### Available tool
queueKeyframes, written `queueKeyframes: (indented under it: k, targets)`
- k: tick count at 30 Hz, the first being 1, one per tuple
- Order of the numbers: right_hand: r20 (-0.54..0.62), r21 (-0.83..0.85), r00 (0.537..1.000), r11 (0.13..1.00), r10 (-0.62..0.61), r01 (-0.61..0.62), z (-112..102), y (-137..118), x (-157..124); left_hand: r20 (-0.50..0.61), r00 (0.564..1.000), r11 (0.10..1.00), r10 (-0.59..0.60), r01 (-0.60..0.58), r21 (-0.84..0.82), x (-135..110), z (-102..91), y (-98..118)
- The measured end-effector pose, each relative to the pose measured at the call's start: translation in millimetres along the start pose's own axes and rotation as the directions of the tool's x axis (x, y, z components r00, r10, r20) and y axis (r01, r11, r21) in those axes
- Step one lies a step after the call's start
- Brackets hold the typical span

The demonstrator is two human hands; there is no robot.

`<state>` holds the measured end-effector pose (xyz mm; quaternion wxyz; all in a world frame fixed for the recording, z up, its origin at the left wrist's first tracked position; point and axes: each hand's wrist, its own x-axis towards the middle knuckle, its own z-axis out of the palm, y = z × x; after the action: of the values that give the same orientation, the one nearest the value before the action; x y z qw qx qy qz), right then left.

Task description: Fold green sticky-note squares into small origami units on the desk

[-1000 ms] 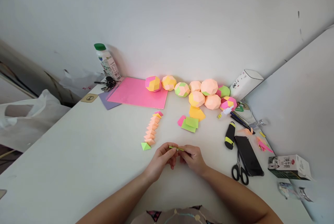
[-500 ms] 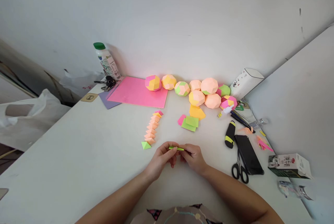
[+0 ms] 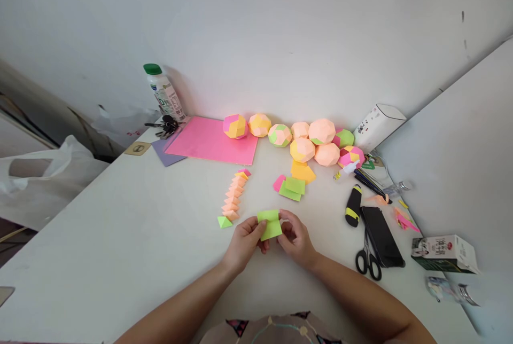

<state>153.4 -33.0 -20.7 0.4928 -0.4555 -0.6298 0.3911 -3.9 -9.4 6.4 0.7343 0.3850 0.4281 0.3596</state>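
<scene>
Both hands hold a small green paper square (image 3: pixel 269 224) just above the white table (image 3: pixel 132 226). My left hand (image 3: pixel 245 242) pinches its left edge, and my right hand (image 3: pixel 295 238) pinches its right edge. The paper shows a crease across its middle and faces me. A row of folded orange paper units (image 3: pixel 234 197) with a green folded triangle (image 3: pixel 223 221) at its near end lies just left of the hands. Loose green, pink and orange squares (image 3: pixel 294 182) lie beyond the hands.
Several paper polyhedron balls (image 3: pixel 304 141) line the wall, beside a pink sheet (image 3: pixel 211 141), a bottle (image 3: pixel 162 93) and keys (image 3: pixel 165 126). To the right lie a black marker (image 3: pixel 352 206), a phone (image 3: pixel 381 236), scissors (image 3: pixel 366 261), pens (image 3: pixel 368 181) and a carton (image 3: pixel 443 254).
The green paper, seen edge-on and folded flat before, has been opened out and turned so its face shows. Both hands stayed in place.
</scene>
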Motion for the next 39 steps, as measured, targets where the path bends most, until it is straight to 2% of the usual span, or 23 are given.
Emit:
queueKeyframes:
  k: [5,9,15,21,26,33,39]
  targets:
    - [0.054,-0.081,0.986,0.983,-0.160,0.164,-4,-2,4,-0.024,0.999,0.996,0.043,-0.041,0.083,1,-0.9,-1]
    - [0.101,-0.074,0.977,0.978,-0.187,0.195,-5,-4,8,-0.044,0.997,0.994,0.061,-0.057,0.088,1,-0.6,-1]
    - [0.063,-0.069,0.978,0.977,-0.197,0.201,-3,-7,10,-0.022,0.997,0.994,0.074,-0.072,0.080,0,-0.8,0]
    - [0.007,-0.030,0.997,0.996,-0.080,0.081,-5,-16,11,0.058,0.996,0.997,0.065,-0.067,0.038,-1,-0.2,-2]
    - [-0.019,0.002,1.000,1.000,0.016,-0.016,-6,-16,11,0.048,0.998,0.998,0.042,-0.045,0.054,-2,1.4,-1]
    - [-0.026,0.158,0.976,0.965,0.217,-0.210,-7,-13,11,0.055,0.999,0.998,0.001,-0.005,0.061,-5,1.7,4]
    - [-0.025,0.257,0.962,0.932,0.271,-0.256,-6,-9,10,0.086,0.996,0.997,0.006,-0.012,0.071,-1,0.0,-1]
